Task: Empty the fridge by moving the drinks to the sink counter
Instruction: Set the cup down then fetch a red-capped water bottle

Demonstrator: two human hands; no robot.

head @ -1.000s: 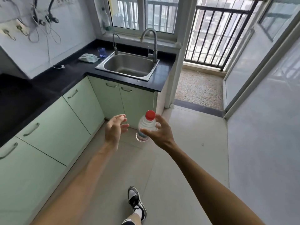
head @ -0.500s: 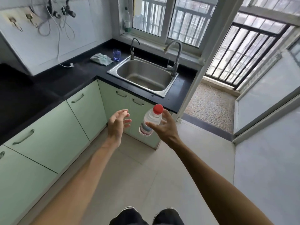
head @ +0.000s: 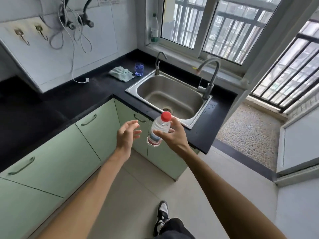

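We observe the right hand (head: pixel 174 138) gripping a small clear water bottle (head: pixel 158 131) with a red cap. The thumb lies across the front of the body and the fingers curl behind it. The bottle is held in the air, roughly upright, with its cap tipped toward 1 o'clock. In our view it overlaps the front edge of the black counter (head: pixel 96 94) and the green cabinet doors (head: pixel 89 140), and it rests on nothing.

The left hand (head: pixel 126 138) hovers just beside the bottle at its 9 o'clock. Its fingers are spread and loosely bent, holding nothing and clear of the bottle.

At 12 o'clock from the bottle we note the steel sink (head: pixel 172 99) set in the counter. A tall tap (head: pixel 209 78) stands at its 2 o'clock corner and a smaller tap (head: pixel 158 64) at its 11 o'clock.

On the counter at the sink's 10 o'clock stands a blue glass (head: pixel 139 69). A crumpled pale cloth (head: pixel 120 73) lies just beside the glass at its 9 o'clock.

A green-capped bottle (head: pixel 154 28) stands on the window sill. One shoe (head: pixel 162 214) shows on the tiled floor (head: pixel 138 187) at 6 o'clock.
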